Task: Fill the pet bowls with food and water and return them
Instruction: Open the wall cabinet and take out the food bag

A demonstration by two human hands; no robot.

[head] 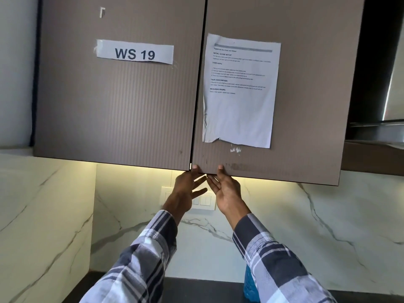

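Plaid sleeves (pixel 140 259) are reaching up from the dark desk (pixel 196 289). Left hand (pixel 185 189) and right hand (pixel 225 189) are meeting at the seam of the wall cupboard (pixel 131 106). Thumbs are hooking its lower edge; the fingers (pixel 200 182) are lying straight and spread, holding nothing. Pet bowls and food are not showing; presumably inside the cupboard. Advice: pull each door from under its edge, evenly, outward.
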